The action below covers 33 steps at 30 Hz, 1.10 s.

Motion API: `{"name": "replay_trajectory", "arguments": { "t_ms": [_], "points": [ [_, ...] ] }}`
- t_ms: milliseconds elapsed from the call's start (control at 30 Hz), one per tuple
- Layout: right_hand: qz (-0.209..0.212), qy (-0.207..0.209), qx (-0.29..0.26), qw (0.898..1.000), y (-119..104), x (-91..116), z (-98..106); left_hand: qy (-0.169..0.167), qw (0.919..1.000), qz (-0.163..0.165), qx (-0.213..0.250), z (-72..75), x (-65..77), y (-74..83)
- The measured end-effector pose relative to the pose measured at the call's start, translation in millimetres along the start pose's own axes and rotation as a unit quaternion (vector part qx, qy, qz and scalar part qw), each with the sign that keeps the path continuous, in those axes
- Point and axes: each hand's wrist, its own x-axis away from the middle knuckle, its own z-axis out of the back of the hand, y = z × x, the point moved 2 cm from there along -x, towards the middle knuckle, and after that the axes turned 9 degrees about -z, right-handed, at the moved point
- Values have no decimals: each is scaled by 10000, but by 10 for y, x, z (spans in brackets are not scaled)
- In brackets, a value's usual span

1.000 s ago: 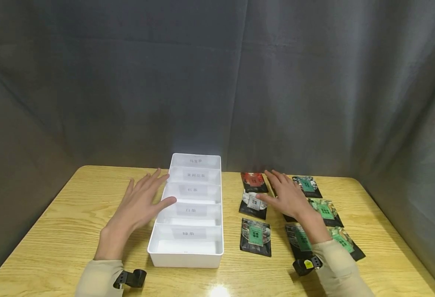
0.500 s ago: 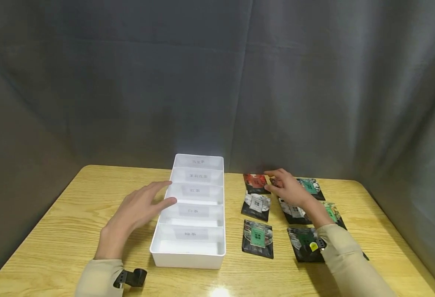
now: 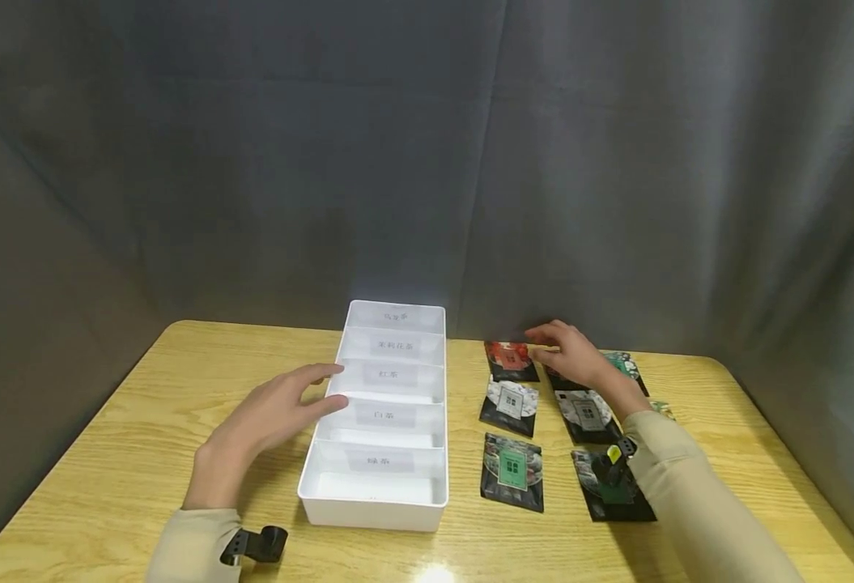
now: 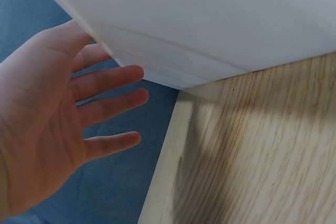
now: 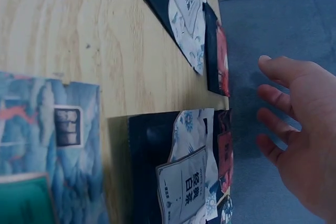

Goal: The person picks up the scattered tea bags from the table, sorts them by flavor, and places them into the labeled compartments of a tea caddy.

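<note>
Red packet point(image 3: 511, 361) in play: it lay flat on the worktop point(image 3: 157, 397), to the right of the white divided box point(image 3: 371, 515), level with the box's far end. Above its edge farthest from the box hung the right hand point(image 3: 575, 358), fingers bent but released, nothing pinched! This looked like the reach, with the pick-up not yet made; the next move, I judged, called for thumb and forefinger to drop and nip that edge cleanly. Nearer the box's front end, on the same side, lay a white-labelled packet point(image 3: 511, 405) and a green-labelled packet point(image 3: 512, 471). Over at the box's left wall, the left hand point(image 3: 269, 417) grasped nothing, fingers loosely spread; whether it touched the box, I couldn't tell. Behind the box: dark curtain point(image 3: 288, 162).
</note>
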Motion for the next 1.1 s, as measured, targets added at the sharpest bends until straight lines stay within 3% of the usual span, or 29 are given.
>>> {"name": "replay_trajectory", "arguments": {
  "t_ms": [200, 500, 733, 1100],
  "points": [
    [-187, -65, 19, 9998, 79, -18, 24, -165, 9996, -8, 224, -11, 3, 16],
    [-386, 216, -3, 9990, 195, 50, 156, -270, 9983, -45, 515, -7, -11, 39],
    [-716, 187, 59, 9972, 356, 186, 321, -317, 9977, 26, 603, 11, 7, 35],
    [-760, 259, 134, 9967, 623, 452, 541, -401, 9972, -1, 627, 15, 12, 26]
  ]
}}
